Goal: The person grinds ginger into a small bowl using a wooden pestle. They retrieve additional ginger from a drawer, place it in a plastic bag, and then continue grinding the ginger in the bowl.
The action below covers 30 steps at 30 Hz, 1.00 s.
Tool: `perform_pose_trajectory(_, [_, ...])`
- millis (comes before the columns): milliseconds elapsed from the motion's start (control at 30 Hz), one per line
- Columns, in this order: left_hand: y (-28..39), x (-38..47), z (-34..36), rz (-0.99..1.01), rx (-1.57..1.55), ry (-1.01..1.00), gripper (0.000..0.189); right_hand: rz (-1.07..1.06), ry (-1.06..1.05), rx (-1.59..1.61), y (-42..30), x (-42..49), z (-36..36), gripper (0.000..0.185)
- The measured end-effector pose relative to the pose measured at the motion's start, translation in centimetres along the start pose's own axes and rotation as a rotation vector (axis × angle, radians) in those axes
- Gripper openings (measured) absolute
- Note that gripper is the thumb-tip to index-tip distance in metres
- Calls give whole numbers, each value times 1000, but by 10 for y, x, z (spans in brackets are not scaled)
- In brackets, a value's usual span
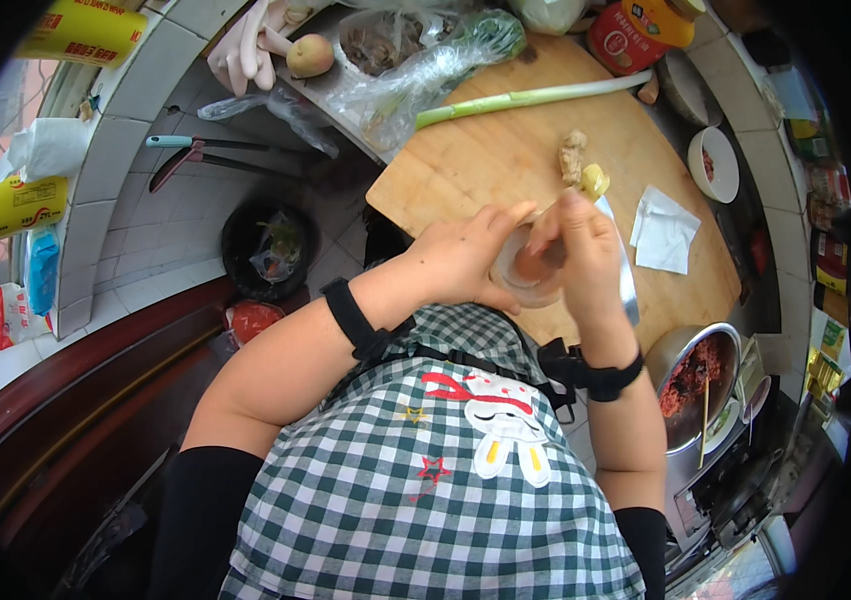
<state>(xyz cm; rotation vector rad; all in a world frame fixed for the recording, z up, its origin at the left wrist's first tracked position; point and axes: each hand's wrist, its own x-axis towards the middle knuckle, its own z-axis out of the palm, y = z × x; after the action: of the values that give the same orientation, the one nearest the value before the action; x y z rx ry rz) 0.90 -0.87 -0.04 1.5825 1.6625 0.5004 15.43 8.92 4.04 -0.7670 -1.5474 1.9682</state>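
My left hand [463, 255] grips a small clear round container [534, 292] at the near edge of the wooden cutting board [463, 172]. The fingers of my right hand [586, 251] reach into its mouth and are blurred. Whether they hold something is hidden. A knife blade [628, 281] lies on the board, partly under my right hand. Just beyond that hand are a knobbly piece of ginger root [571, 157] and a pale yellow peeled piece [595, 181]. A folded white paper towel [664, 229] lies to the right.
A leek stalk [530, 97] crosses the board's far side, near plastic-wrapped greens [448, 67]. At right stand a steel bowl [654, 360] with minced meat and chopsticks, and a white bowl [725, 169]. A lined bin [234, 255] stands on the floor at left.
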Motion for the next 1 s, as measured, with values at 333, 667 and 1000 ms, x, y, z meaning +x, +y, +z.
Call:
perform_pose_trajectory(333, [2, 0, -1, 25, 14, 12, 111, -72, 148, 45, -1, -6, 1, 41])
perform_pose_trajectory(667, [4, 0, -3, -4, 7, -14, 113, -239, 119, 98, 4, -13, -1, 42])
perform_pose_trajectory(1000, [3, -1, 0, -23, 6, -3, 112, -355, 93, 248, 16, -18, -2, 40])
